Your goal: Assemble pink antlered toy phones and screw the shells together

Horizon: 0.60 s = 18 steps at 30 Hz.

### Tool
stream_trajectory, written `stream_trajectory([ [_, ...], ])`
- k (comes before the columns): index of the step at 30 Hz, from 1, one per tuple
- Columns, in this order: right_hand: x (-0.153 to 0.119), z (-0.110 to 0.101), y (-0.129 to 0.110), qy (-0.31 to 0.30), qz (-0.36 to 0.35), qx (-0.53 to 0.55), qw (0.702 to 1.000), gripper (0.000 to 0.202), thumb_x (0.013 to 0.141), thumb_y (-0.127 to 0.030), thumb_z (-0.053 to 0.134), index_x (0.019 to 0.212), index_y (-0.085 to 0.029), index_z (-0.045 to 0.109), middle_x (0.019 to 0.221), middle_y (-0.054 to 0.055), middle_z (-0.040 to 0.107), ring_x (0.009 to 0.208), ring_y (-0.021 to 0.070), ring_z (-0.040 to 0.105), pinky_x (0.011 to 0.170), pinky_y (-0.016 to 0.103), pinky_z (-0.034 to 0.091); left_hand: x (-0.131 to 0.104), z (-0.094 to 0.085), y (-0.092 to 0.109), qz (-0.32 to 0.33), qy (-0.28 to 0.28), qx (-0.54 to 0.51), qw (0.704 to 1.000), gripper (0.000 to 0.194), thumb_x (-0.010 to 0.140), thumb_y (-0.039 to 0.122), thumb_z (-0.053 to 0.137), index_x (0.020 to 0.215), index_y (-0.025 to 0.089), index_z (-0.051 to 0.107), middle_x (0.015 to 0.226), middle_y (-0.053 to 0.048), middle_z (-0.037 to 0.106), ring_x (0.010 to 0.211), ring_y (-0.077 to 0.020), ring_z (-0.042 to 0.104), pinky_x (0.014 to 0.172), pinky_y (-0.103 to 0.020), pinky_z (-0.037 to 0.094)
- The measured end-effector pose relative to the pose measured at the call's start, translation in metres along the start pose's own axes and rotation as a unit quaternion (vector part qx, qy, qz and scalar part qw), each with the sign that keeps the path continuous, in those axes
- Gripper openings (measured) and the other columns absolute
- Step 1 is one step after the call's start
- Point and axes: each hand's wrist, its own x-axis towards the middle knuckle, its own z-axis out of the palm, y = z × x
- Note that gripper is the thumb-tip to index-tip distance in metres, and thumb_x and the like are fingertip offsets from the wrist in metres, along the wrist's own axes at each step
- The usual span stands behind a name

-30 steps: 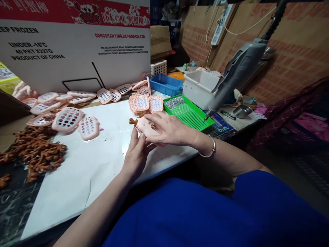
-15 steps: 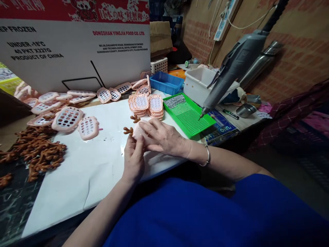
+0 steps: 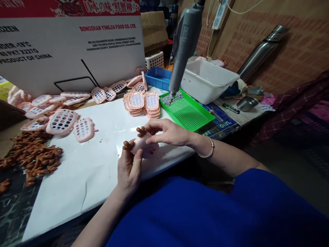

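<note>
Both hands hold a pale pink plastic shell (image 3: pixel 142 144) with two brown antler pieces (image 3: pixel 141 131) sticking up from its far edge. My left hand (image 3: pixel 130 166) grips the near left side, thumb on the pink surface. My right hand (image 3: pixel 167 133) pinches the right side between thumb and bent fingers. An electric screwdriver (image 3: pixel 183 48) hangs upright, its bit over a green tray (image 3: pixel 196 118) of small silvery screws (image 3: pixel 174 97). Stacks of pink perforated covers (image 3: pixel 136 100) lie behind the hands.
Brown antler pieces (image 3: pixel 42 159) lie piled at the left. Pink shells (image 3: pixel 63 122) rest near a large printed carton (image 3: pixel 108 65). Behind the green tray are a blue bin (image 3: pixel 157 82) and a white tub (image 3: pixel 209 84). A steel flask (image 3: pixel 262 51) leans at the right.
The shell has tilted in my hands, turning its antlers toward me. My right hand has gone from lying over the shell to pinching its side. The screwdriver has swung left over the screws.
</note>
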Motion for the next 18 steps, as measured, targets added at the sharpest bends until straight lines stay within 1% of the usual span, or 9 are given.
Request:
stream_trajectory([
  [3,-0.003,-0.003,0.001,0.007,-0.047,-0.082,0.995,0.011,0.077,-0.020,0.076,0.080,-0.013,0.067,0.072,-0.003,0.057,0.070,0.0092,0.053,0.069,0.024,0.043,0.001,-0.001,-0.002,-0.005,0.000,0.006,1.000,0.042,0.089,0.056,0.059,0.108,0.019,0.063,0.101,-0.008,0.071,0.092,-0.0220,0.069,0.082,-0.034,0.055],
  [6,-0.008,-0.003,-0.001,0.039,-0.078,-0.162,0.983,0.015,0.083,-0.026,0.073,0.083,-0.011,0.069,0.076,0.000,0.061,0.073,0.0108,0.055,0.071,0.025,0.044,0.005,0.002,0.002,-0.050,0.017,-0.044,0.998,0.045,0.085,0.059,0.063,0.108,0.021,0.065,0.102,-0.007,0.070,0.096,-0.0224,0.067,0.087,-0.035,0.054],
  [8,-0.012,-0.001,-0.004,0.050,-0.063,-0.207,0.975,0.028,0.083,-0.031,0.074,0.098,-0.008,0.068,0.084,0.004,0.065,0.078,0.0130,0.058,0.074,0.026,0.045,0.011,0.005,0.011,-0.098,0.025,-0.136,0.986,0.042,0.084,0.057,0.066,0.111,0.026,0.064,0.111,-0.005,0.069,0.103,-0.0211,0.065,0.092,-0.035,0.053],
  [9,-0.015,0.000,-0.004,0.044,-0.045,-0.222,0.973,0.035,0.083,-0.032,0.075,0.106,-0.007,0.067,0.087,0.005,0.066,0.080,0.0138,0.059,0.075,0.026,0.045,0.014,0.005,0.016,-0.118,0.037,-0.184,0.975,0.040,0.083,0.056,0.068,0.112,0.029,0.064,0.115,-0.004,0.069,0.106,-0.0203,0.065,0.093,-0.033,0.052],
  [11,-0.020,0.003,-0.004,0.028,-0.012,-0.236,0.971,0.038,0.085,-0.031,0.072,0.114,-0.007,0.064,0.088,0.005,0.067,0.077,0.0134,0.059,0.074,0.026,0.046,0.019,0.007,0.025,-0.142,0.070,-0.249,0.955,0.038,0.080,0.054,0.072,0.111,0.034,0.065,0.122,-0.001,0.067,0.112,-0.0192,0.063,0.094,-0.030,0.052],
  [12,-0.022,0.005,-0.003,0.026,-0.005,-0.240,0.970,0.033,0.087,-0.029,0.071,0.112,-0.008,0.065,0.086,0.004,0.067,0.074,0.0125,0.058,0.072,0.025,0.045,0.022,0.008,0.028,-0.143,0.086,-0.260,0.951,0.040,0.078,0.055,0.074,0.111,0.035,0.065,0.124,-0.001,0.067,0.115,-0.0191,0.062,0.093,-0.028,0.052],
  [14,-0.025,0.009,0.003,0.047,-0.008,-0.246,0.968,0.025,0.088,-0.027,0.069,0.107,-0.010,0.067,0.083,0.001,0.067,0.070,0.0108,0.056,0.070,0.024,0.045,0.024,0.010,0.031,-0.133,0.108,-0.257,0.951,0.044,0.075,0.056,0.076,0.112,0.035,0.066,0.127,0.000,0.066,0.122,-0.0195,0.058,0.094,-0.026,0.051],
  [16,-0.027,0.013,0.009,0.062,-0.004,-0.254,0.965,0.026,0.089,-0.030,0.069,0.106,-0.011,0.067,0.080,0.001,0.067,0.068,0.0107,0.057,0.068,0.023,0.046,0.026,0.013,0.031,-0.127,0.124,-0.253,0.951,0.044,0.073,0.056,0.078,0.110,0.035,0.066,0.127,0.001,0.066,0.125,-0.0183,0.056,0.096,-0.024,0.049],
  [18,-0.032,0.014,0.010,0.041,-0.020,-0.287,0.957,0.032,0.092,-0.037,0.065,0.110,-0.011,0.066,0.082,0.002,0.070,0.071,0.0128,0.062,0.070,0.025,0.050,0.028,0.017,0.030,-0.151,0.128,-0.278,0.940,0.044,0.068,0.057,0.082,0.103,0.032,0.069,0.120,0.002,0.070,0.119,-0.0169,0.060,0.095,-0.021,0.050],
])
